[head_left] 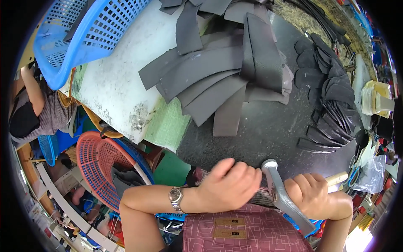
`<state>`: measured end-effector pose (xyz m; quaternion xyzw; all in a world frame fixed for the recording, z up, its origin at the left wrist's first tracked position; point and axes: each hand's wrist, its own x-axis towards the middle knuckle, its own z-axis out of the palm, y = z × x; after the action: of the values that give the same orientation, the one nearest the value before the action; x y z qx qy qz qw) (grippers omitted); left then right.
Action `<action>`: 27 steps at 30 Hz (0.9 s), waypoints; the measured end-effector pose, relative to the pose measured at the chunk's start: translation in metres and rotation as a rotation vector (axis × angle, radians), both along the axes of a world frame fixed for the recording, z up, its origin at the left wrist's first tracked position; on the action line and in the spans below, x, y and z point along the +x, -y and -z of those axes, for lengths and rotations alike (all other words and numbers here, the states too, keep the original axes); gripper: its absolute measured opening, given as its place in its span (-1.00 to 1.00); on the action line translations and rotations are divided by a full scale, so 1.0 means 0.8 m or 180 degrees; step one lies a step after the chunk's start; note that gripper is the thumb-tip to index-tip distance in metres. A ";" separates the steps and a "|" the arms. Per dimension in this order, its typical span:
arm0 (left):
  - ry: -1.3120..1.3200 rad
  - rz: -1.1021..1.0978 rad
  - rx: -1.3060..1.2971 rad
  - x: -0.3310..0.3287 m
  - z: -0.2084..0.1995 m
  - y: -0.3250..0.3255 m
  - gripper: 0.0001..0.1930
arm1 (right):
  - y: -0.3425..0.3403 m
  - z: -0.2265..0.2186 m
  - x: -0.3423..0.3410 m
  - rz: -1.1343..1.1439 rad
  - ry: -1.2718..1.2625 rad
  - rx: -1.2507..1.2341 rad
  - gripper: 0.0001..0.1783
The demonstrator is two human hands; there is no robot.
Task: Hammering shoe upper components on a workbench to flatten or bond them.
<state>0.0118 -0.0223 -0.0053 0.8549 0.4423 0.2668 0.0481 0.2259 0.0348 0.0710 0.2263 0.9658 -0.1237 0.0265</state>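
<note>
My right hand (308,195) is wrapped round the pale wooden handle of a hammer (278,185). The hammer's long grey metal head slants down beside that hand, at the table's near edge. Just left of the head, my left hand (232,185) is closed with curled fingers; whatever they hold is hidden. Beneath the left hand and behind the hammer head shows a dark, finely layered edge (261,196). Beyond the hands, dark grey curved strips (205,71) lie overlapping in a loose pile on the black table surface (210,147).
Fanned black rounded pieces (331,88) lie on the table's right side. A blue basket (77,50) stands at the far left. Lower left, a red basket (94,164) holds dark pieces. A yellowish tub (375,98) sits at the right edge. Another person (46,105) is at the left.
</note>
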 end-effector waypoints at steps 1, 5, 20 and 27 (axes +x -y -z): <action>0.0356 -0.0087 -0.0165 -0.002 0.009 0.004 -0.79 | 0.001 0.001 0.000 0.0046 -0.0056 -0.0024 -0.70; 0.0634 -0.0115 0.0003 -0.002 0.017 0.010 -0.79 | -0.010 0.001 0.001 0.0068 -0.0078 -0.0162 -0.69; -0.0016 0.0879 -0.0132 0.009 -0.002 0.024 -0.65 | -0.020 0.006 -0.006 0.0007 -0.0296 -0.0476 -0.69; -0.0442 0.1133 0.0090 0.018 -0.008 0.020 -0.73 | -0.001 0.001 0.005 -0.0119 -0.0084 -0.0334 -0.69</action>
<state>0.0259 -0.0381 0.0011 0.9366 0.2826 0.2007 0.0519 0.2299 0.0354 0.0699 0.2050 0.9623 -0.1766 0.0279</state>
